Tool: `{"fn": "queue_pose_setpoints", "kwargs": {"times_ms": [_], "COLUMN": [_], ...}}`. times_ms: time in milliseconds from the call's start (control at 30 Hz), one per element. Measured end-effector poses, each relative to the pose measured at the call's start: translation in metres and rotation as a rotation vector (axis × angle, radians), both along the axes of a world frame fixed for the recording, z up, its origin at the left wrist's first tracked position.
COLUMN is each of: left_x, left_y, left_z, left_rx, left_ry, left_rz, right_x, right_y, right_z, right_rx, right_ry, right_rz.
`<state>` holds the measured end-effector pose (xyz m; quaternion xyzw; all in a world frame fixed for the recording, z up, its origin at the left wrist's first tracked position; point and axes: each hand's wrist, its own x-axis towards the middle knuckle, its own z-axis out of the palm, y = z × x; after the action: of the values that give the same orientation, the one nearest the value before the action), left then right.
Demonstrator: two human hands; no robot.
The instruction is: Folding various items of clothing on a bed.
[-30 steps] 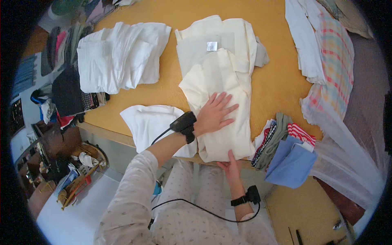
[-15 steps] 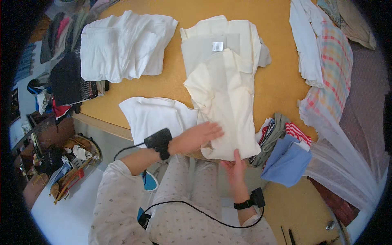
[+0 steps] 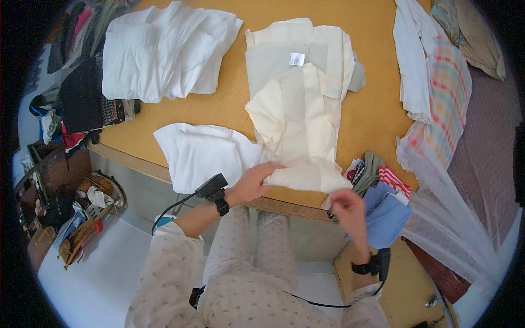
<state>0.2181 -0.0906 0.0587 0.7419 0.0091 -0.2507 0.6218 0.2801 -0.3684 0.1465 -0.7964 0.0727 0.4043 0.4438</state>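
Observation:
A cream garment [image 3: 298,126], possibly a shirt or trousers, lies lengthwise before me with its near end turned up into a fold. A small white label shows on its pale inner panel. My left hand [image 3: 254,182] is at the fold's left corner, thumb on top, fingers closed on the cloth. Beside the fold's right corner is my right hand [image 3: 350,210], slightly smeared. Its fingers are curled in, and whether cloth is between them is hidden. A folded white cloth [image 3: 205,156] lies next to my left hand.
A white garment pile [image 3: 164,54] is at the far left of the yellow table [image 3: 232,115]. Small folded clothes, including a blue one [image 3: 388,218], sit near my right hand. A checked cloth [image 3: 451,98] and sheer netting [image 3: 454,213] are at the right; dark clothes [image 3: 82,101] at the left.
The garment's near end has been folded up, away from me. My left hand has drawn back to its left corner. My right hand has moved right and its fingers have curled.

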Motion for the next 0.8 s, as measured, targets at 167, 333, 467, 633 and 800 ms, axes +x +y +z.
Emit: {"fn": "queue_pose_setpoints", "kwargs": {"times_ms": [167,333,467,633,800], "left_x": [-0.017,-0.017,0.009,0.047,0.049], "left_y": [-0.003,-0.014,-0.004,0.012,0.000], "left_z": [-0.012,-0.009,-0.004,-0.023,-0.025], "left_rx": [0.224,0.304,0.101,-0.107,-0.139], "left_ry": [-0.344,-0.383,-0.074,0.382,0.430], "left_rz": [-0.191,-0.259,-0.094,0.572,0.665], "right_x": [0.066,0.087,0.116,0.123,0.114], "right_y": [0.004,0.037,0.031,0.041,0.022], "right_z": [-0.008,-0.075,-0.123,-0.117,-0.126], "right_rx": [0.111,0.270,0.143,0.392,0.492], "right_ry": [-0.186,-0.049,0.241,0.483,0.397], "right_rz": [-0.088,0.354,0.418,-0.335,-0.380]}}
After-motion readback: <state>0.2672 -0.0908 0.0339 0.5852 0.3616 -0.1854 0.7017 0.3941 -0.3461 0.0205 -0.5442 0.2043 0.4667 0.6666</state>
